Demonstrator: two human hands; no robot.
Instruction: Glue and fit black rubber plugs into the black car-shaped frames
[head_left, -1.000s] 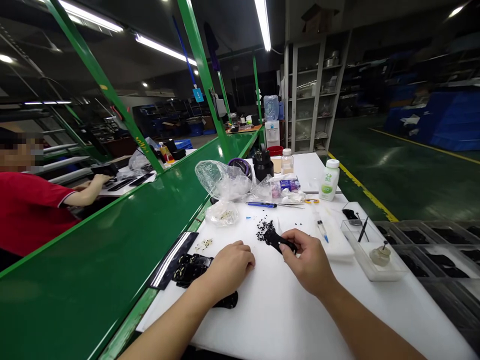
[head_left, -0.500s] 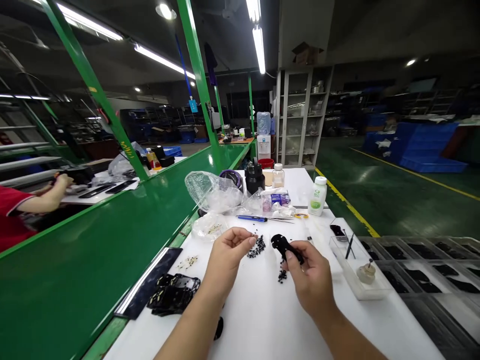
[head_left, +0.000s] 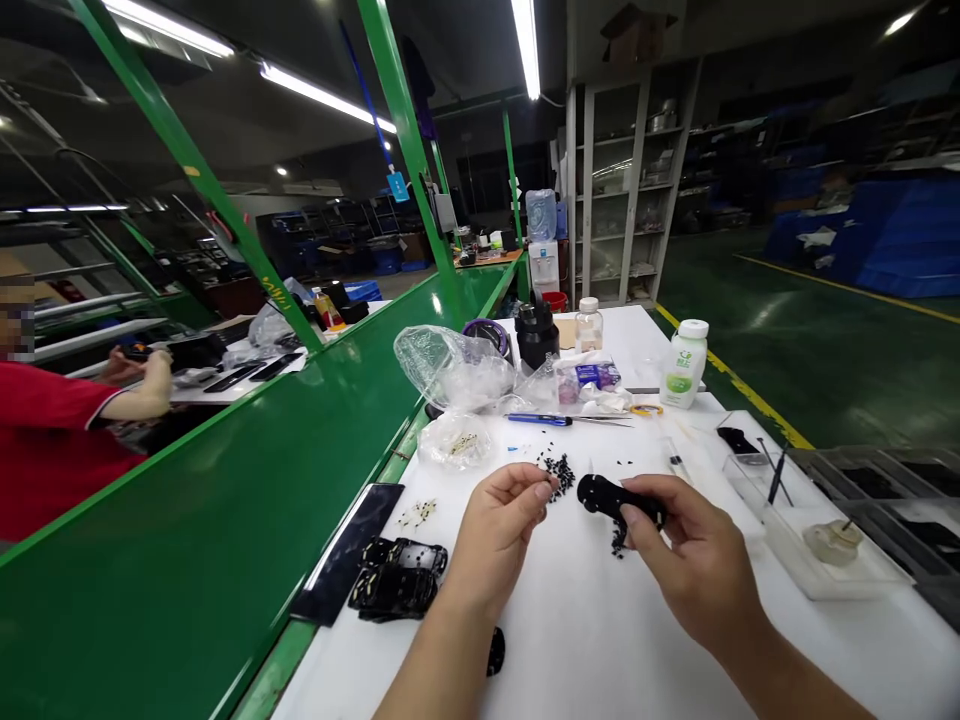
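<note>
My right hand (head_left: 694,545) grips a black shaped part (head_left: 611,497) between thumb and fingers, above the white table (head_left: 570,640). To its left, my left hand (head_left: 504,525) has thumb and fingertips pinched together beside a pile of small black pieces (head_left: 561,472); whatever is between them is too small to make out. More small black pieces (head_left: 619,538) lie under the held part. Several black parts (head_left: 397,580) are stacked at the table's left, near small pale pieces (head_left: 418,513).
A clear bag (head_left: 454,442), a blue pen-like tool (head_left: 538,419), a black bottle (head_left: 536,338) and a white bottle (head_left: 684,365) stand or lie farther back. A clear tray (head_left: 840,580) is right. Beyond the green partition (head_left: 300,470) sits a person in red (head_left: 60,440).
The view has turned, so the table appears shifted right. The held part now lies more level in my right hand. My left hand stays pinched near the black pile.
</note>
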